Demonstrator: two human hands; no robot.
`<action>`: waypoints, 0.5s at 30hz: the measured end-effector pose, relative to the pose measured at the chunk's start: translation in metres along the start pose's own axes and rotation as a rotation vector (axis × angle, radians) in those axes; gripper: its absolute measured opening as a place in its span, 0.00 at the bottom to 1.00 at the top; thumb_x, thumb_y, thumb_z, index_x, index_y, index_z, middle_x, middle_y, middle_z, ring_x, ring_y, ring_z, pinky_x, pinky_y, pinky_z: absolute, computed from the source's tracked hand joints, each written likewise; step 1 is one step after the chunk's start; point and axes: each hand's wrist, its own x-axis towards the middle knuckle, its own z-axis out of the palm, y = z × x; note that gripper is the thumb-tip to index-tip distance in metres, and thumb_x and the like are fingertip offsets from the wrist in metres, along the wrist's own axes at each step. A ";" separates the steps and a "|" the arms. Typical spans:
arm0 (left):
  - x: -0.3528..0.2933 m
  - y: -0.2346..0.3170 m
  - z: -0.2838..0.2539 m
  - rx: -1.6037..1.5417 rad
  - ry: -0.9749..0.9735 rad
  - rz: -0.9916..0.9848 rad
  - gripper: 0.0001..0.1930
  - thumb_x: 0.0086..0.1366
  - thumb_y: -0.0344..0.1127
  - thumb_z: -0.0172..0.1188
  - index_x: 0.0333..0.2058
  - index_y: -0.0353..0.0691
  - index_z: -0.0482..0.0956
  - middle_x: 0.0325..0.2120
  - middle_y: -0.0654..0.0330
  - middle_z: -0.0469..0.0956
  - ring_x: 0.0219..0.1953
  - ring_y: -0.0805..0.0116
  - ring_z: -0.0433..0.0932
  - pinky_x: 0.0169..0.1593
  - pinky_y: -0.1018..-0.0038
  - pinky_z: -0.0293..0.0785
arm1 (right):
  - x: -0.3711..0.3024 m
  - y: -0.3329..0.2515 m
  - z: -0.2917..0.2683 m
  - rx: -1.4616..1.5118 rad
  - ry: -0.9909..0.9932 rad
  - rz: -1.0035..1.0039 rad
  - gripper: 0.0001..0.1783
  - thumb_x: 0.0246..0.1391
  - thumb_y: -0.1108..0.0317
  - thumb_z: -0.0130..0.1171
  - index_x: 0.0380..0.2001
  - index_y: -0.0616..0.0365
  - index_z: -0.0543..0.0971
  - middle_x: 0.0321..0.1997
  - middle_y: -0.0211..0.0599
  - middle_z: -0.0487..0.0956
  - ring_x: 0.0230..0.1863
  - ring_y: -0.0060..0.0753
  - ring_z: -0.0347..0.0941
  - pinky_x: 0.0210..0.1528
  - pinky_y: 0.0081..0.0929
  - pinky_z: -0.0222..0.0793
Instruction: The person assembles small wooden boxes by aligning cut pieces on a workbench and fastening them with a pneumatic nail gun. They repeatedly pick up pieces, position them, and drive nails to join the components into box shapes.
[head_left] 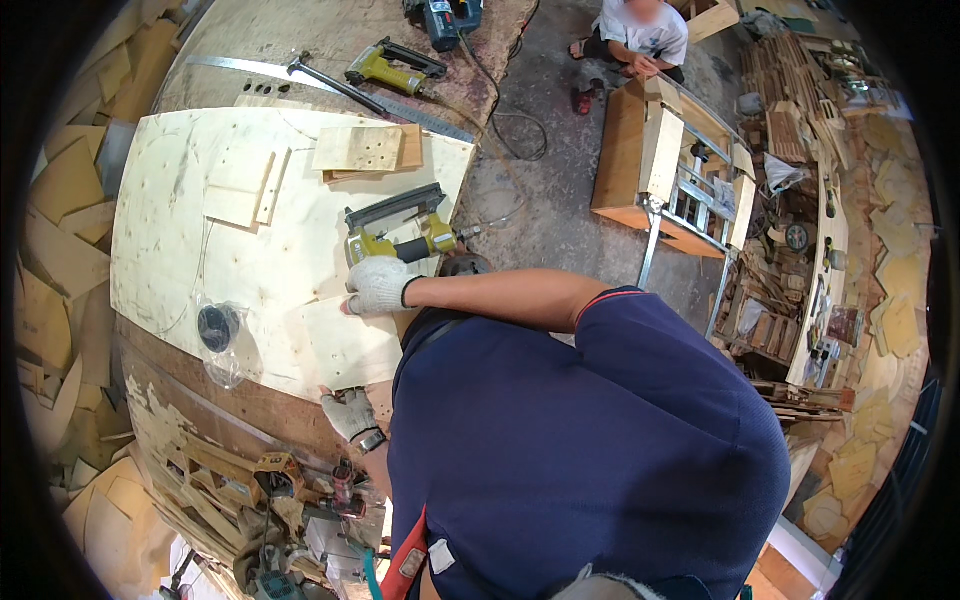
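A small pale plywood piece (340, 345) lies near the edge of a large plywood sheet. My right hand (380, 285), in a light knitted glove, grips the piece at its far edge, the thumb over it. My left hand (350, 414), gloved and with a watch at the wrist, has its fingers bent against the near edge of the same piece; its fingertips are partly hidden. Just beyond my right hand a yellow and black nail gun (398, 232) lies on its side with an air hose attached. Both hands are apart from it.
The large plywood sheet (160, 220) carries stacked wood pieces (355, 148), another pair of pieces (238, 190) and a bagged dark roll (215, 328). Behind lie a hammer (340, 85), a metal ruler (240, 66) and a second nail gun (390, 68). A person (650, 35) sits by a wooden cabinet (620, 150).
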 end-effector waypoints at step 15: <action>-0.053 -0.017 0.022 0.680 0.042 0.673 0.15 0.81 0.37 0.61 0.53 0.26 0.81 0.45 0.49 0.84 0.43 0.63 0.84 0.47 0.66 0.86 | 0.002 0.001 0.001 -0.012 -0.023 0.002 0.28 0.61 0.40 0.65 0.38 0.56 0.91 0.39 0.53 0.88 0.44 0.60 0.86 0.47 0.53 0.81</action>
